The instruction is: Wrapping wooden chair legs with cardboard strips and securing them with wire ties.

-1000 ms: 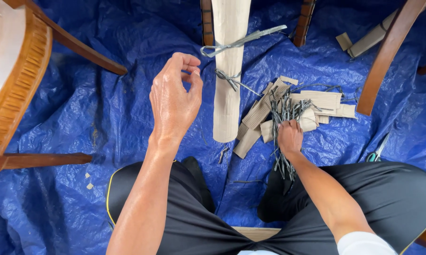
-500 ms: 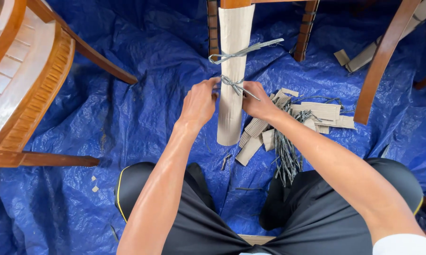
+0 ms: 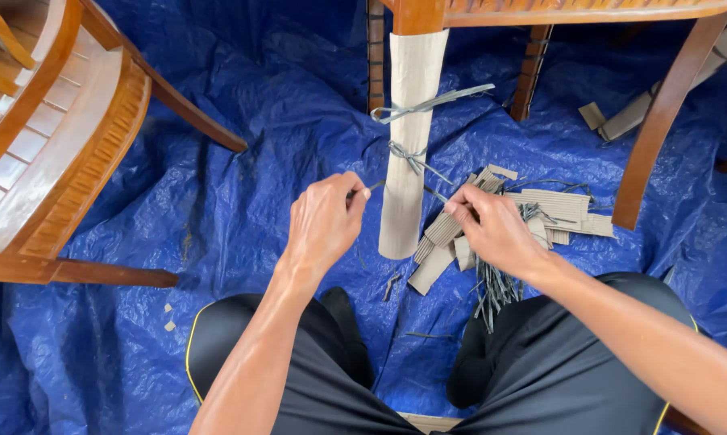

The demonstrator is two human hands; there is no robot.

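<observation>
A chair leg wrapped in tan corrugated cardboard (image 3: pixel 405 145) stands upright ahead of me. Two grey plastic ties (image 3: pixel 416 155) are knotted around it, one above the other. My left hand (image 3: pixel 323 221) pinches one end of a third grey strap (image 3: pixel 374 187) just left of the wrapped leg. My right hand (image 3: pixel 492 229) pinches the other end on the right side. The strap passes behind the lower part of the leg, where it is hidden.
A bundle of grey straps (image 3: pixel 491 286) and several cardboard strips (image 3: pixel 553 208) lie on the blue tarp (image 3: pixel 259 145) under my right hand. A wooden chair (image 3: pixel 49 161) lies at left. Other chair legs (image 3: pixel 654 137) stand at right. My knees are below.
Both hands dropped from the second knot to lower on the wrapped leg and now hold the ends of a fresh strap. A second ago my right hand was at the bundle.
</observation>
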